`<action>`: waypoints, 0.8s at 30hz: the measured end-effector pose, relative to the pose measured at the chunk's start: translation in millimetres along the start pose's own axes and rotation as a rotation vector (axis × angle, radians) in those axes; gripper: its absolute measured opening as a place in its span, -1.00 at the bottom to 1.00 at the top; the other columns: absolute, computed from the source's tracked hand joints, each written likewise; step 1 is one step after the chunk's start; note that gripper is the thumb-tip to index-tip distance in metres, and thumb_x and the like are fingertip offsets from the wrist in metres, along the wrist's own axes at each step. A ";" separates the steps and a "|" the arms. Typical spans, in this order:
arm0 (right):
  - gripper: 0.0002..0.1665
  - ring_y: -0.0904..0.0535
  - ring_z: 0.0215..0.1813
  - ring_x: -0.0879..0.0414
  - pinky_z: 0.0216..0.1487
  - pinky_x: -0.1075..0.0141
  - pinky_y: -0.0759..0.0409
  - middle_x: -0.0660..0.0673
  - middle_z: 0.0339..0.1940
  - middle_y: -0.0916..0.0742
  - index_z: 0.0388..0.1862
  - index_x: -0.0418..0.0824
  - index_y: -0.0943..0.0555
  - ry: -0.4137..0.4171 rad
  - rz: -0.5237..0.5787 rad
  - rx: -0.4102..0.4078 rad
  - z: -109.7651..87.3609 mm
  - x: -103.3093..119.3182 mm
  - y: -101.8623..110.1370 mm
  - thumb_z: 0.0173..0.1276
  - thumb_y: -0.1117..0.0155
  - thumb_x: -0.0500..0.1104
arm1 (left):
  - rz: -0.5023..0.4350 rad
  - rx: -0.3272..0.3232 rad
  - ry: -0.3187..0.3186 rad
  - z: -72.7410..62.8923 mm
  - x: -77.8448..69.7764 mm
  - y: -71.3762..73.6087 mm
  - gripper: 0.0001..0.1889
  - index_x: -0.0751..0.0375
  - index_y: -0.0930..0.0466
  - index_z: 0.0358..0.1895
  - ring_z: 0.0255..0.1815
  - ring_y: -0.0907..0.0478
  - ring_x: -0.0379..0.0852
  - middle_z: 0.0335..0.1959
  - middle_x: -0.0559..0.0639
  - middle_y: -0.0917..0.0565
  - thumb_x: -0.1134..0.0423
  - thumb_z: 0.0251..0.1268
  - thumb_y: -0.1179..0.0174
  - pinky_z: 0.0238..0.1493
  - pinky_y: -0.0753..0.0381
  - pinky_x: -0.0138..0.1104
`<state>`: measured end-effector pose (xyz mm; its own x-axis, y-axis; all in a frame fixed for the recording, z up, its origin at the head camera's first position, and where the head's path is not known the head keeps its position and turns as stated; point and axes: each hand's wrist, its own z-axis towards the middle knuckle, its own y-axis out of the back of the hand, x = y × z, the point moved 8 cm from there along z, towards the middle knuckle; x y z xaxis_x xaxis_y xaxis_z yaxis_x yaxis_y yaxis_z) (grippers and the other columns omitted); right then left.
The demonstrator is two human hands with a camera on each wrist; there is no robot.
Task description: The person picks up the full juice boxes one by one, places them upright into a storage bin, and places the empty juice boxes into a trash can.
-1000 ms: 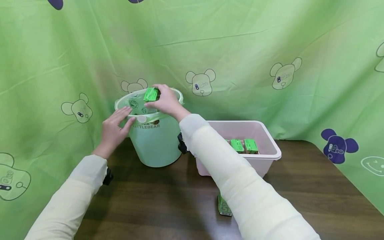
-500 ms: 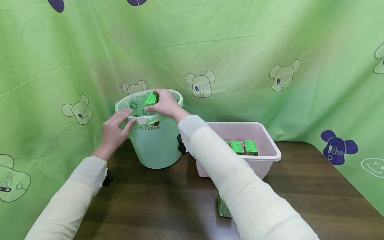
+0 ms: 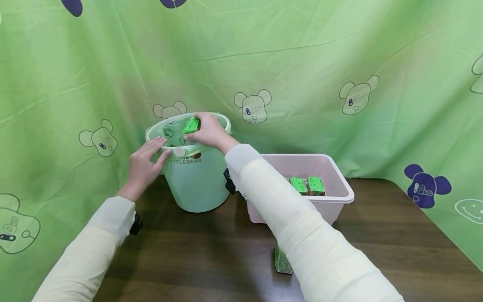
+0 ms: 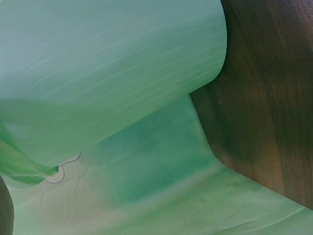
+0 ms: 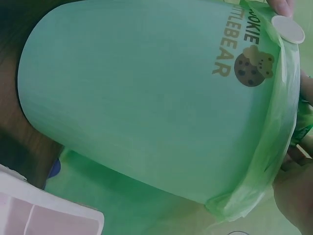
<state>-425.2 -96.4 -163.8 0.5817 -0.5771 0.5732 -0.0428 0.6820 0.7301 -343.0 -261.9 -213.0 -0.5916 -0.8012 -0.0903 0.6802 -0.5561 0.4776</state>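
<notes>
Right now, on my head feed, I have the right hand [image 3: 211, 134] gripping a small green box [image 3: 191, 126] between its thumb and fingers, at the mouth of the green bucket [image 3: 196, 184]. From here I can't tell how far below the rim the box sits; my right wrist camera shows it only partly, behind the rim and fingers. I see the left hand [image 3: 144, 163] at the near left of that rim, fingers stretched out over the edge, thumb apart from them on the outer side. A thin plastic liner [image 5: 264, 161] is folded over the rim. To the right I've got a pink tub [image 3: 328, 209] with green-topped boxes [image 3: 316, 186] inside, partly hidden by the right sleeve [image 3: 286, 205]. Nearer me, a green packet [image 3: 283, 260] lies on the brown table [image 3: 188, 264], beside that sleeve
</notes>
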 end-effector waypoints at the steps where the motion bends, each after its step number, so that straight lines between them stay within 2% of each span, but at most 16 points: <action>1: -0.06 -0.46 0.16 0.05 0.23 0.30 -0.42 -0.17 0.25 -0.53 0.42 -0.31 -0.31 -0.001 0.002 -0.002 0.0 -0.4 0.3 0.15 -0.51 0.01 | -0.001 -0.002 0.000 0.1 0.0 -0.2 -0.59 0.33 -0.59 0.13 0.21 -0.51 0.16 0.12 0.24 -0.60 0.24 0.26 -0.28 0.38 -0.29 -0.17; 8: -0.03 -0.35 0.37 -0.02 0.38 0.25 -0.31 -0.17 0.41 -0.42 0.46 -0.28 -0.26 -0.014 0.023 0.006 -1.4 -3.5 1.5 0.18 -0.49 0.01 | -0.010 -0.017 -0.009 1.6 -1.2 -0.5 -0.60 0.35 -0.60 0.11 0.19 -0.52 0.18 0.10 0.26 -0.61 0.28 0.22 -0.31 0.34 -0.35 -0.06; 15: -0.04 -0.35 0.38 -0.03 0.35 0.27 -0.34 -0.18 0.41 -0.42 0.46 -0.29 -0.25 -0.010 0.036 0.016 -2.7 -7.2 5.0 0.20 -0.48 0.01 | -0.008 -0.019 -0.007 2.3 -1.3 0.6 -0.60 0.36 -0.60 0.10 0.18 -0.52 0.19 0.12 0.24 -0.60 0.25 0.22 -0.30 0.34 -0.35 -0.08; 19: -0.04 -0.36 0.37 -0.02 0.33 0.27 -0.36 -0.17 0.39 -0.44 0.46 -0.26 -0.26 -0.009 0.008 0.017 -4.3 -9.7 9.7 0.19 -0.48 0.04 | -0.005 -0.014 -0.001 1.1 -0.2 2.1 -0.60 0.35 -0.59 0.11 0.19 -0.51 0.18 0.13 0.23 -0.58 0.25 0.23 -0.28 0.34 -0.35 -0.06; 24: -0.06 -0.35 0.36 0.01 0.34 0.25 -0.35 -0.17 0.38 -0.43 0.46 -0.24 -0.26 0.005 0.000 0.020 -9.3 -11.7 16.6 0.22 -0.45 0.04 | 0.002 -0.014 0.011 -1.0 1.5 3.8 -0.60 0.33 -0.59 0.12 0.20 -0.51 0.17 0.15 0.22 -0.58 0.24 0.24 -0.29 0.36 -0.33 -0.13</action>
<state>-425.2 -74.2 -161.8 0.5855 -0.5752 0.5712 -0.0590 0.6726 0.7377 -340.8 -265.4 -212.1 -0.5854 -0.8046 -0.0995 0.6872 -0.5575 0.4658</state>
